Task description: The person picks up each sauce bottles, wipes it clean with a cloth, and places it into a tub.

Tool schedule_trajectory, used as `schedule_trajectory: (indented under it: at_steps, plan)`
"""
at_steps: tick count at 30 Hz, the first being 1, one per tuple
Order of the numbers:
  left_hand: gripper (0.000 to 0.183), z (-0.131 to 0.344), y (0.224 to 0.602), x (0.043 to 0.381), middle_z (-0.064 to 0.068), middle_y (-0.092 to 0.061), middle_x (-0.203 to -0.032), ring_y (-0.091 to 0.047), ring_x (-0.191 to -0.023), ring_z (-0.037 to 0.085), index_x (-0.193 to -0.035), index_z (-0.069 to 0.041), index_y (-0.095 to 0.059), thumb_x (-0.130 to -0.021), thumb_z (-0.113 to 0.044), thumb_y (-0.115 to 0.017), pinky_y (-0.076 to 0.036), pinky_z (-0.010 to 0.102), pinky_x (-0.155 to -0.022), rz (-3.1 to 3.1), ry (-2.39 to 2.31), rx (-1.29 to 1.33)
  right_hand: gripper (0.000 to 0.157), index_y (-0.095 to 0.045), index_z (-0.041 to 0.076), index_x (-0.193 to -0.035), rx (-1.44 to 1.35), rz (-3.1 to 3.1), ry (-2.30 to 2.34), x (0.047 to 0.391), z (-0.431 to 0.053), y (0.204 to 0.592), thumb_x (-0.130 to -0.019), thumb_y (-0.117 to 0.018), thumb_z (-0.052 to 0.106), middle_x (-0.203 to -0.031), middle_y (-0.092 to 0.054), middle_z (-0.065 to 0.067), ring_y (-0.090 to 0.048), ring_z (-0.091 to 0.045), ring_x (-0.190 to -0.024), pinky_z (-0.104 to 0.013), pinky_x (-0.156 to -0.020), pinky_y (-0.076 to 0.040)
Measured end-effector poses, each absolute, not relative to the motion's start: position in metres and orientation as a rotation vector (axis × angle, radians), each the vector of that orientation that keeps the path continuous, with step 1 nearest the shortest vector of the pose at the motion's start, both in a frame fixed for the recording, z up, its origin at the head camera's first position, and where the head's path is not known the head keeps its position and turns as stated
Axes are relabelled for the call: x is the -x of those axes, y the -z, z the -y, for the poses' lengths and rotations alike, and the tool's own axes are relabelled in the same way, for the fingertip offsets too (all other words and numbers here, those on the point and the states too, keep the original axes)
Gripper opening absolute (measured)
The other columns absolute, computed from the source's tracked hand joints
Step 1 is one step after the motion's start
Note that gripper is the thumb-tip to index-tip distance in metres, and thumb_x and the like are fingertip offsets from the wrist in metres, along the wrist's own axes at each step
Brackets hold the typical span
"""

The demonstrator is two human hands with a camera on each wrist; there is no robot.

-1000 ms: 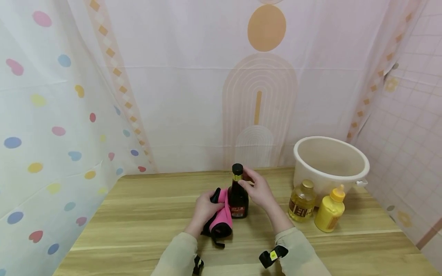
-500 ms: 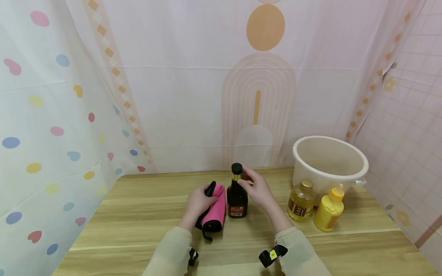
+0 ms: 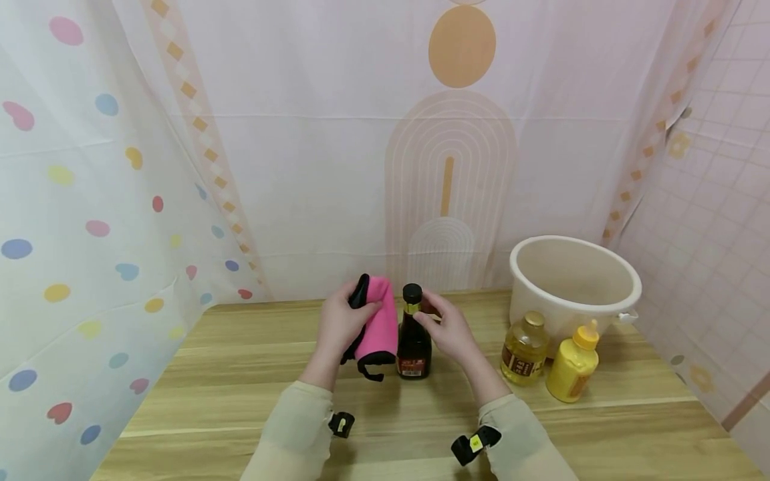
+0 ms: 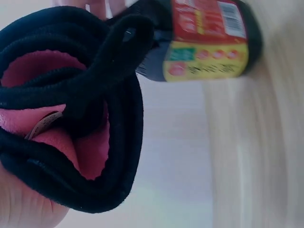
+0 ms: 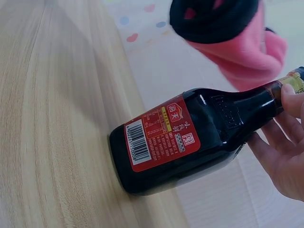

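My left hand grips a folded pink cloth with black edging and a small black loop, held up off the table beside the bottle. In the left wrist view the rolled end of the cloth shows its pink inner layers and a white tag. A dark sauce bottle with a black cap and a red label stands upright on the table. The thumb and fingers of my right hand hold it by the neck. The right wrist view shows the bottle's barcode label and the cloth close by its neck.
To the right stands a white bucket with a side handle. In front of it are a bottle of yellow oil and a yellow squeeze bottle with an orange cap. The wooden table meets a patterned curtain at the back.
My left hand first drew the cloth left, away from the bottle, then lifted it upward alongside the bottle. The right hand and the bottle have stayed in place.
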State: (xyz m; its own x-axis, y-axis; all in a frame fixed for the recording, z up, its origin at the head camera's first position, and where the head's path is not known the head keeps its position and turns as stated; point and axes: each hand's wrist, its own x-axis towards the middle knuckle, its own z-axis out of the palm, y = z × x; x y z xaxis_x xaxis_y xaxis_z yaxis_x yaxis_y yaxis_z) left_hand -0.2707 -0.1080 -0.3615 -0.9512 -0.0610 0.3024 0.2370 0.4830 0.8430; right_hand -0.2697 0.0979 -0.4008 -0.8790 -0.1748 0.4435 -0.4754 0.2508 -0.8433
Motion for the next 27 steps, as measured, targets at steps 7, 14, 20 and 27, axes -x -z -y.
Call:
schedule_trajectory:
  at_steps: [7,14,20,27]
  plan:
    - [0.040,0.094,0.349,0.261,0.012,-0.070,-0.107,-0.065,-0.090,0.027,-0.118,-0.010,-0.069,-0.081,-0.019,-0.082,-0.054,0.043,-0.078,2.340,1.594,0.171,0.043,-0.056,-0.002,-0.136,-0.611,2.262,-1.650,0.270,-0.098,0.402,-0.094,-0.064,-0.001,-0.118,-0.064,-0.019,-0.059,-0.034,-0.109,-0.051,-0.098,-0.046]
    - [0.033,0.082,0.358,0.258,0.011,-0.070,-0.103,-0.063,-0.089,0.025,-0.111,-0.007,-0.069,-0.081,-0.015,-0.081,-0.054,0.040,-0.077,2.321,1.658,0.207,0.043,-0.056,-0.002,-0.136,-0.609,2.263,-1.637,0.269,-0.098,0.402,-0.093,-0.064,-0.003,-0.116,-0.064,-0.018,-0.059,-0.032,-0.107,-0.050,-0.095,-0.048]
    - [0.031,0.079,0.367,0.256,0.010,-0.069,-0.104,-0.063,-0.091,0.025,-0.110,-0.007,-0.069,-0.082,-0.013,-0.081,-0.054,0.041,-0.079,2.308,1.709,0.206,0.045,-0.056,0.000,-0.137,-0.582,2.268,-1.658,0.268,-0.098,0.400,-0.093,-0.064,-0.002,-0.121,-0.063,-0.018,-0.059,-0.033,-0.110,-0.051,-0.095,-0.048]
    - [0.030,0.081,0.382,0.255,0.010,-0.069,-0.103,-0.063,-0.090,0.024,-0.109,-0.006,-0.069,-0.082,-0.011,-0.081,-0.054,0.041,-0.081,2.330,1.729,0.236,0.045,-0.056,0.000,-0.137,-0.584,2.268,-1.660,0.267,-0.099,0.401,-0.093,-0.065,-0.001,-0.122,-0.063,-0.018,-0.060,-0.033,-0.110,-0.051,-0.095,-0.048]
